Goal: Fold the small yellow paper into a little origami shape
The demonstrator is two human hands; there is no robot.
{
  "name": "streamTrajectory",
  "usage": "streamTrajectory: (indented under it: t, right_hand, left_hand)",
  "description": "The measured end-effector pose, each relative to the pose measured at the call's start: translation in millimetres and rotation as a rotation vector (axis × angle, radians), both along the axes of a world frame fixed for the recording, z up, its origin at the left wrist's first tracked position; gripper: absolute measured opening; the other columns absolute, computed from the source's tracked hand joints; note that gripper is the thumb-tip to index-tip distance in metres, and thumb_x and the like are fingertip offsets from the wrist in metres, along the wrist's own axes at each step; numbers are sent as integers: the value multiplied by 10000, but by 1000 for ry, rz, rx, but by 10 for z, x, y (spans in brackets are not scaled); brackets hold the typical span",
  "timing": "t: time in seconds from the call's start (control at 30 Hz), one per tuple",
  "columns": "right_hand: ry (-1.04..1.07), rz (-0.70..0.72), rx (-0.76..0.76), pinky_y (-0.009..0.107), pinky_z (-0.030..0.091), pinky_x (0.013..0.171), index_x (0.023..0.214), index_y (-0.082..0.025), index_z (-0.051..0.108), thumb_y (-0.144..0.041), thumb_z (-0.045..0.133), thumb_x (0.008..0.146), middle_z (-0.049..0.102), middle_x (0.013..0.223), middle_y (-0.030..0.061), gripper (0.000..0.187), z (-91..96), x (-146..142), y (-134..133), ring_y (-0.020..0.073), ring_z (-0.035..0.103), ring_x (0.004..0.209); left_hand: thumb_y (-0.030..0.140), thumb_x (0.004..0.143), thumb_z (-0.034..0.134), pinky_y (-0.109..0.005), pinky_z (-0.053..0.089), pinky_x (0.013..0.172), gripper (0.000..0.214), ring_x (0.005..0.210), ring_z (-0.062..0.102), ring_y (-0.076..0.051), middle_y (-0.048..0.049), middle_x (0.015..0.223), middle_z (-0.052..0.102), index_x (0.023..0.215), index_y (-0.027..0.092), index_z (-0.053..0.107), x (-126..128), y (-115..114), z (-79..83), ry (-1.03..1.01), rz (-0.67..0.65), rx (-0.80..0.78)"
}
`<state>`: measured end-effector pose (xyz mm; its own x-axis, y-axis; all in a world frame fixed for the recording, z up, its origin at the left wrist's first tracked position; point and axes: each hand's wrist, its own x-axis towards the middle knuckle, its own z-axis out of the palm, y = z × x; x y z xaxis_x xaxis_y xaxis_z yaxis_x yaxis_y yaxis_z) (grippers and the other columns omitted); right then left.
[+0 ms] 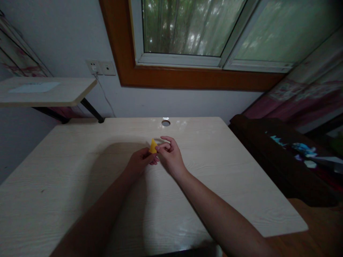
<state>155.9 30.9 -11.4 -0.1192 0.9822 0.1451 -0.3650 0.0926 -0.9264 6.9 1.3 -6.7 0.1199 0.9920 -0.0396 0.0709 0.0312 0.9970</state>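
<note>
A small yellow triangular piece (153,146) is held up above the far half of the table, one point upward. My left hand (139,159) pinches its lower left side between thumb and fingers. From the right, the thumb and index finger of my right hand (171,153) grip its lower right edge, while another finger of that hand stretches out above. The fingers cover the piece's lower edges, and I cannot tell whether it is folded paper or a solid block.
The pale wood-grain table (222,171) has a round cable hole (165,123) near its back edge. On the left, a raised shelf (77,93) on black legs carries a light sheet (34,87). A cord (105,96) hangs from the wall socket (93,67). Dark furniture (268,160) stands at right.
</note>
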Motion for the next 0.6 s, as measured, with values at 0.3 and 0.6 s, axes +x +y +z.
streamTrajectory:
  t: [0.3,0.6]
  right_hand:
    - [-81,-41,50,249,486,665,1076,-246,512,-308,696,809,653,743,-53,331,52,42,13,117,614,665]
    - [-267,53,74,251,474,625,877,-230,578,-358,768,744,645,731,-32,265,28,59,5,130,609,660]
  left_hand:
    - [452,883,565,-264,515,600,307,618,633,-139,-43,738,689,832,155,625,-15,-26,70,-149,107,80]
    - [291,777,701,-230,500,607,309,659,585,-106,11,805,605,1043,190,578,-48,48,42,-197,239,165]
